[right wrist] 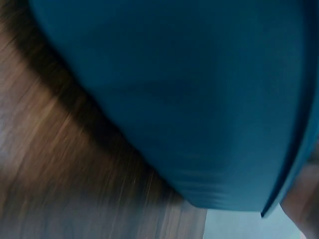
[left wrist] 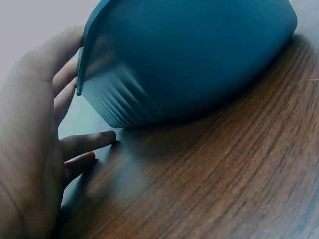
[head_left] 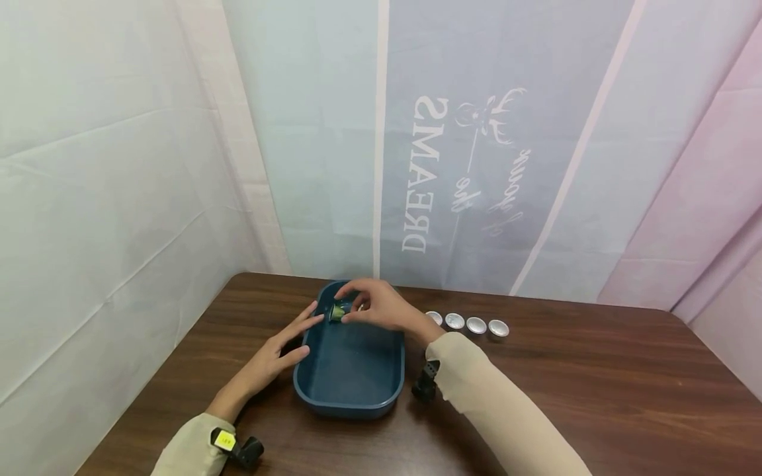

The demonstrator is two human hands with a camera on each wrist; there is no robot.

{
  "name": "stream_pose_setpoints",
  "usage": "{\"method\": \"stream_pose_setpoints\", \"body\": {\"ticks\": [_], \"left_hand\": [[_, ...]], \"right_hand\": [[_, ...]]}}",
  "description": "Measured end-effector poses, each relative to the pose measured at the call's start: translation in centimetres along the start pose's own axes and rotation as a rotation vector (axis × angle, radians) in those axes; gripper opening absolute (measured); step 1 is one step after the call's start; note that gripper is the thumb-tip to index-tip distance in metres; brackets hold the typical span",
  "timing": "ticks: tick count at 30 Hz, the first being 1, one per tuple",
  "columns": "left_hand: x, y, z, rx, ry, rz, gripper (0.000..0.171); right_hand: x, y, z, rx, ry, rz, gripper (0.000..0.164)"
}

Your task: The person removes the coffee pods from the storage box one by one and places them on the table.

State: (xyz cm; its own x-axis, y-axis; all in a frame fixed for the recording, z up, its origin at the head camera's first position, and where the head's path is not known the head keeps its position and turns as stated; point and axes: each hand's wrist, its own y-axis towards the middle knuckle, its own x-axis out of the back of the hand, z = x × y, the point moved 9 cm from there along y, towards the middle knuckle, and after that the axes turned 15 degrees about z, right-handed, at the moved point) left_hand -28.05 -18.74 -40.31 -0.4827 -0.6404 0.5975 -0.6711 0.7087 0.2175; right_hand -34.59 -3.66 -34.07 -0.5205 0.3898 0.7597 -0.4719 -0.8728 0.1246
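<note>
A deep blue plastic tub (head_left: pixel 350 370) stands on the wooden table. Spread fingers of my left hand (head_left: pixel 275 354) touch its left side, with fingertips at the rim; the left wrist view shows this hand (left wrist: pixel 30 134) alongside the tub's outer wall (left wrist: pixel 194 55). Reaching over the tub's far end, my right hand (head_left: pixel 381 305) has its thumb and fingers curled around a small green coffee capsule (head_left: pixel 337 313). The capsule is tilted, its wide rim toward the left. Mostly the tub's outer wall (right wrist: pixel 189 99) fills the right wrist view, and the capsule is hidden there.
Several silver-topped capsules (head_left: pixel 476 324) line up on the table right of the tub, the leftmost partly behind my right wrist. The brown table (head_left: pixel 595 377) ends at a hanging printed curtain (head_left: pixel 321 165) at the back. Pale cloth hangs along both sides.
</note>
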Motion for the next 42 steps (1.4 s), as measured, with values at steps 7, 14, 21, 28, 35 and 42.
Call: {"method": "stream_pose_setpoints", "body": {"ticks": [7, 14, 21, 28, 35, 42], "left_hand": [[0.0, 0.2, 0.1, 0.002, 0.010, 0.006, 0.053], [0.1, 0.1, 0.1, -0.005, 0.026, -0.001, 0.053], [0.2, 0.0, 0.1, 0.002, 0.016, -0.005, 0.054], [0.1, 0.0, 0.1, 0.005, 0.011, -0.002, 0.053], [0.1, -0.1, 0.2, 0.006, 0.021, -0.010, 0.053], [0.1, 0.0, 0.3, 0.003, 0.009, -0.009, 0.053]], "right_hand": [[-0.7, 0.7, -0.6, -0.054, -0.009, 0.045, 0.041], [-1.3, 1.7, -1.1, -0.057, -0.066, 0.093, 0.042], [-1.8, 2.5, -1.6, -0.115, -0.086, 0.128, 0.043], [-2.6, 2.8, -2.0, -0.141, -0.093, 0.153, 0.042], [-2.9, 2.7, -1.9, -0.154, -0.086, 0.162, 0.042], [-3.0, 2.8, -1.9, -0.138, -0.112, 0.172, 0.042]]}}
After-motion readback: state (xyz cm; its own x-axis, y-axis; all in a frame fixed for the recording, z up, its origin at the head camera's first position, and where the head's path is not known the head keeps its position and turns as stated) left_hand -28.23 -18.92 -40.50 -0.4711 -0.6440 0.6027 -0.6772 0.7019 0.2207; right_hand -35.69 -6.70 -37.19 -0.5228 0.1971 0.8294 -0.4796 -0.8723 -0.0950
